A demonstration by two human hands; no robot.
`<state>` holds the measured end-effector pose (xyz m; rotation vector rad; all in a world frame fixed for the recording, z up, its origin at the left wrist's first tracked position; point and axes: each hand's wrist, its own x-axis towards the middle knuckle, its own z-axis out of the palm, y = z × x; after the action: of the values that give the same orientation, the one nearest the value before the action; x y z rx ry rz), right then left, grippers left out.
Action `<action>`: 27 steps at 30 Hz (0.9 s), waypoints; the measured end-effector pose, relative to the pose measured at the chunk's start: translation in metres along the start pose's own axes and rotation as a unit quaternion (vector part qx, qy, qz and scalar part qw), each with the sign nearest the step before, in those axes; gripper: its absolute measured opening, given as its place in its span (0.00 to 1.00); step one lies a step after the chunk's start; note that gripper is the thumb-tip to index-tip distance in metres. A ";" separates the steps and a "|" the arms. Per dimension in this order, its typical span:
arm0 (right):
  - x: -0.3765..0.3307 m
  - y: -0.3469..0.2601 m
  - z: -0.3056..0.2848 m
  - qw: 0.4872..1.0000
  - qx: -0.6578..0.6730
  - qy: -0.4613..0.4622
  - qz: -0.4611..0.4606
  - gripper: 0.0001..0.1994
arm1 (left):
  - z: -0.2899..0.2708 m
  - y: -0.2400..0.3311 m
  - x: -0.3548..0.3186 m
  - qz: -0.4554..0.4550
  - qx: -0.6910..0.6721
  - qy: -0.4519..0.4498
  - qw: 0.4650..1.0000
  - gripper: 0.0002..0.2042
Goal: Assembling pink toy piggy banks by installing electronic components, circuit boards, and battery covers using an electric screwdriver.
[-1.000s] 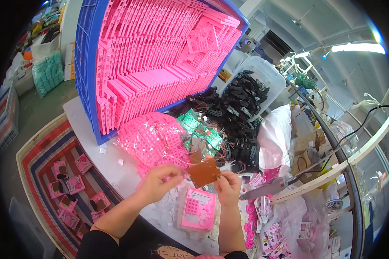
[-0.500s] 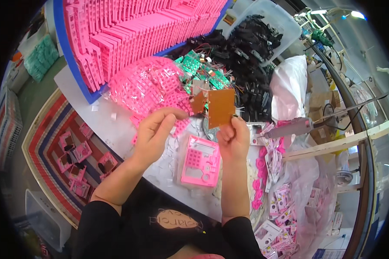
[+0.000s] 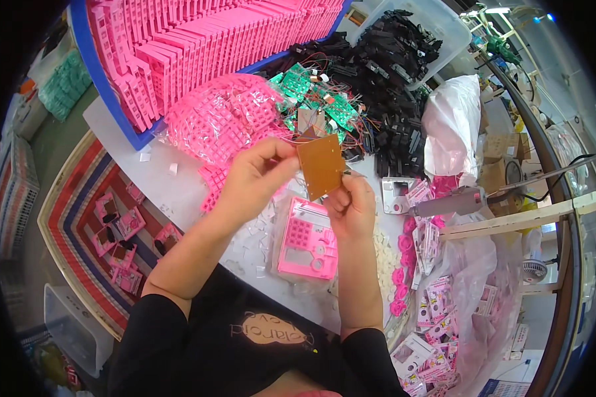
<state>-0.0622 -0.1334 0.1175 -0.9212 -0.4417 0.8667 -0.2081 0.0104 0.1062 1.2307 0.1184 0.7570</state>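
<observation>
Head view: brown board (image 3: pixel 321 165) pinched between both hands, above pink casing (image 3: pixel 306 239).
Your left hand (image 3: pixel 255 178) grips its upper-left corner; your right hand (image 3: pixel 352 206) grips the lower edge; long axis near-vertical.

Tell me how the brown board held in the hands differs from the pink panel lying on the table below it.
The brown board is plain and flat-faced; the pink panel has a grid of buttons and round holes. The brown board is held up, tilted, pinched between the left hand and right hand; the pink panel lies flat on the white table, untouched. The brown board looks smaller. Both are roughly rectangular.
</observation>
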 end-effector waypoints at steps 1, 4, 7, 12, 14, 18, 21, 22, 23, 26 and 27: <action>-0.001 0.000 -0.001 0.998 -0.040 0.024 -0.033 0.02 | -0.003 0.007 0.001 -0.040 -0.027 0.005 0.999 0.08; 0.000 0.002 -0.005 0.996 -0.024 0.064 -0.058 0.02 | -0.013 0.015 0.004 -0.109 -0.203 -0.052 0.972 0.09; -0.004 0.006 0.007 0.995 -0.007 0.065 -0.078 0.01 | -0.006 0.003 -0.002 -0.080 -0.294 -0.039 0.952 0.18; -0.012 0.023 0.023 0.979 -0.139 0.061 -0.133 0.03 | 0.038 -0.003 -0.017 -0.051 -0.277 0.052 0.958 0.28; -0.021 0.027 0.027 0.963 -0.210 0.069 -0.152 0.04 | 0.039 -0.008 -0.020 -0.114 -0.337 0.034 0.934 0.28; -0.035 0.016 0.040 0.950 -0.249 0.053 -0.179 0.04 | 0.036 -0.025 -0.027 -0.164 -0.349 0.015 0.922 0.23; -0.037 0.015 0.036 0.909 -0.345 0.017 -0.235 0.05 | 0.027 -0.019 -0.040 -0.108 -0.125 0.038 0.986 0.16; -0.039 0.015 0.041 0.908 -0.345 0.006 -0.236 0.04 | 0.027 -0.009 -0.046 -0.054 -0.042 0.068 0.995 0.14; -0.043 0.013 0.045 0.906 -0.352 -0.003 -0.235 0.04 | 0.024 -0.003 -0.048 -0.042 -0.047 0.046 0.997 0.13; -0.063 -0.005 0.041 0.867 -0.430 -0.042 -0.249 0.04 | 0.025 0.008 -0.052 -0.032 -0.089 -0.012 0.995 0.13; -0.065 -0.006 0.039 0.847 -0.442 -0.057 -0.292 0.04 | 0.025 0.011 -0.054 -0.037 -0.101 -0.021 0.994 0.13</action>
<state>-0.1239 -0.1684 0.1455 -1.4607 -1.2142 0.1054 -0.2421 -0.0394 0.1078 1.0423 0.0515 0.6621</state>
